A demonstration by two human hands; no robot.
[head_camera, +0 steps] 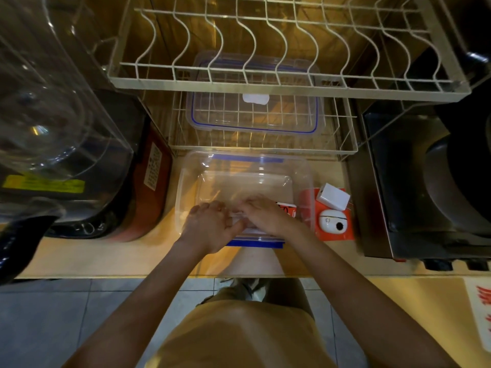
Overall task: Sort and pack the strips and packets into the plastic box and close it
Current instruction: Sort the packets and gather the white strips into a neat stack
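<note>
2 hands (233, 221) in 1 plastic box (186, 181), 1 lid (255, 112) apart.

I have one view only — a wide-angle camera on the head, looking forward and steeply down over the worktop (101, 257). The clear plastic box (244, 166) sits near the frame's centre, close below the lens. Beyond the box rises a wire dish rack (265, 86); nearer than the box, both forearms reach in from the bottom edge — below them I see the floor (53, 314). Straight edges bow toward the borders.
</note>
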